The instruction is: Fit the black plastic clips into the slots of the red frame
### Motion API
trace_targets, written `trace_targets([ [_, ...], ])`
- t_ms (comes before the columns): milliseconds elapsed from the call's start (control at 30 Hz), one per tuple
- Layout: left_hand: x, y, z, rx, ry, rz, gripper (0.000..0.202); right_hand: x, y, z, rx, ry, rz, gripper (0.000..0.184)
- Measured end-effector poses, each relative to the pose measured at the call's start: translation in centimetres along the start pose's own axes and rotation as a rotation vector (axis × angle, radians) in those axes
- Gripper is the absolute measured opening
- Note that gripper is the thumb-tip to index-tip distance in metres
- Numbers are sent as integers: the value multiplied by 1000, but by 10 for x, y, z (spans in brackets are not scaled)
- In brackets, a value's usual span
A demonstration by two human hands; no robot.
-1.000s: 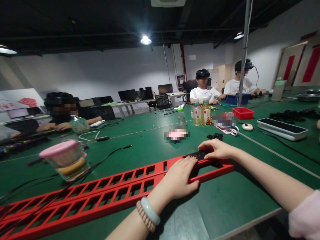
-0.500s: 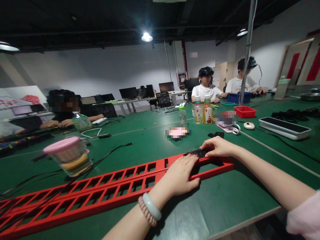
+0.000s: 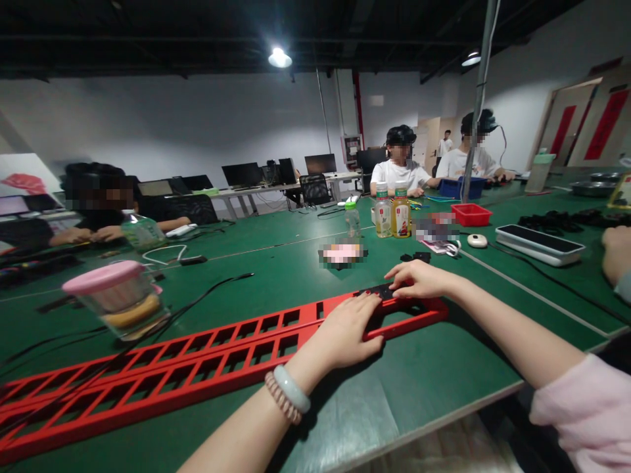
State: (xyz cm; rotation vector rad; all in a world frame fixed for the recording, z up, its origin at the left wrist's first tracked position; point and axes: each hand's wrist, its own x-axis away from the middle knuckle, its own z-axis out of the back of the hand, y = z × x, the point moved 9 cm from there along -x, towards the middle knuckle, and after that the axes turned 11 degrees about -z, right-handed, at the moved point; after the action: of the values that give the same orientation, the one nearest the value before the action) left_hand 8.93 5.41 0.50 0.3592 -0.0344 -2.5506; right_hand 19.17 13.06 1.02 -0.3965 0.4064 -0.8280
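Note:
A long red slotted frame [image 3: 308,315] lies across the table, with two rows of rectangular openings. Across its right part rests my left hand [image 3: 342,332], wearing a pale bangle and a beaded bracelet. Its fingers are stretched out, their tips at a black piece [image 3: 377,290] set in the frame, and the thumb is apart near the front rail. My right hand [image 3: 419,279] has bent fingers closed on the right end of that piece; its fingertips are partly hidden. Small black parts [image 3: 413,257] lie just beyond my right hand.
On the green table [image 3: 276,263] stand a pink-lidded cup [image 3: 116,299], drink bottles [image 3: 400,217] and a red tray [image 3: 472,214]. A black cable [image 3: 211,305] crosses the frame. People sit across the table; another person's hand [image 3: 618,253] is at the right edge.
The view has shifted slightly, so the table things appear a little further left and higher. Another person's hand has come in at the right edge. Both my hands stay at the black piece.

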Motion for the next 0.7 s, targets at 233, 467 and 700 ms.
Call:
trace_targets([
  [233,0,-1,1,-6,10,6,61,-4,68,45,132,420,-165,31],
  [467,2,-4,2,-10,7,12,63,-3,150,44,248,330,-336,55],
  [700,4,-4,3,-30,-4,14,63,-12,163,32,269,270,-349,55],
])
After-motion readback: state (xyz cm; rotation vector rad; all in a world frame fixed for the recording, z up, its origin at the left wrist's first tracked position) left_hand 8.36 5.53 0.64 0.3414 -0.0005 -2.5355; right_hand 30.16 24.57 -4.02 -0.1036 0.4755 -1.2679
